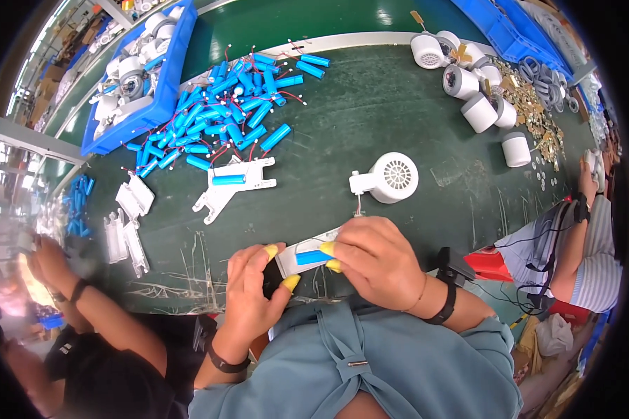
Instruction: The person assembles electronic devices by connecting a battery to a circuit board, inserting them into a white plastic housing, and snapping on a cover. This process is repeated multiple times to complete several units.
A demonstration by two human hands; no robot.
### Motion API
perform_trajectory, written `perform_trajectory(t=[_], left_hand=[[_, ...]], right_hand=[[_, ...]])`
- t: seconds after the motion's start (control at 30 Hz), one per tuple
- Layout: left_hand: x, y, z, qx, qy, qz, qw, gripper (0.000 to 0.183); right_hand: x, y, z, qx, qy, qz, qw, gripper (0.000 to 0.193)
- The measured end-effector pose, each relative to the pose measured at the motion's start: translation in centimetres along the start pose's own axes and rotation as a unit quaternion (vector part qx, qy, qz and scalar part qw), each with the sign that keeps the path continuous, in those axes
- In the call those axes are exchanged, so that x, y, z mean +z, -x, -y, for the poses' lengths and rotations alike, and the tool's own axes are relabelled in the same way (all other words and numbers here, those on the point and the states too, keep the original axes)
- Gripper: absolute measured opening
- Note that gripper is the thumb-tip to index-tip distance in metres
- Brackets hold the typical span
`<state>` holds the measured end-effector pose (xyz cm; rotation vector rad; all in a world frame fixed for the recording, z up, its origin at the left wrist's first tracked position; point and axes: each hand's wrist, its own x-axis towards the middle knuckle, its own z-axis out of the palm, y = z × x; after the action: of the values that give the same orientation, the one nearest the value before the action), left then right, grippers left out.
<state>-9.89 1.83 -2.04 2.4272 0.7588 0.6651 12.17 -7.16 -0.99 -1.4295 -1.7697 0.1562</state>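
Close to my body, a long white plastic housing is held between my hands, with a blue cylindrical battery lying along it. My left hand grips the housing's left end between thumb and fingers. At the other end, my right hand pinches the battery's right end. Yellow finger cots cover fingertips on both hands. My right fingers hide the far end of the housing. Just beyond my right hand, a white round fan head with a slotted grille lies on the green table, a thin wire hanging from its neck.
A heap of wired blue batteries spreads across the back left. Nearer lie a white bracket bearing one battery and white shells. A blue crate holds white parts. White motor housings stand back right. Co-workers' arms flank me.
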Motion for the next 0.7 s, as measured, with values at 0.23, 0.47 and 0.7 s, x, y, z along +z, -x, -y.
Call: perform_trajectory(t=[0.23,0.47,0.7], left_hand=[[0.4,0.2,0.4,0.012,0.0,-0.016,1.0,0.068],[0.3,0.2,0.3,0.023,-0.001,-0.013,1.0,0.066],[0.8,-0.6,-0.5,0.009,0.005,-0.012,1.0,0.06]], right_hand=[[1.6,-0.2,0.2,-0.008,0.012,0.036,0.999,0.028],[1.8,-0.3,-0.1,0.003,0.006,0.06,0.998,0.022],[0.7,0.3,-0.2,-0.005,-0.018,0.002,1.0,0.033]])
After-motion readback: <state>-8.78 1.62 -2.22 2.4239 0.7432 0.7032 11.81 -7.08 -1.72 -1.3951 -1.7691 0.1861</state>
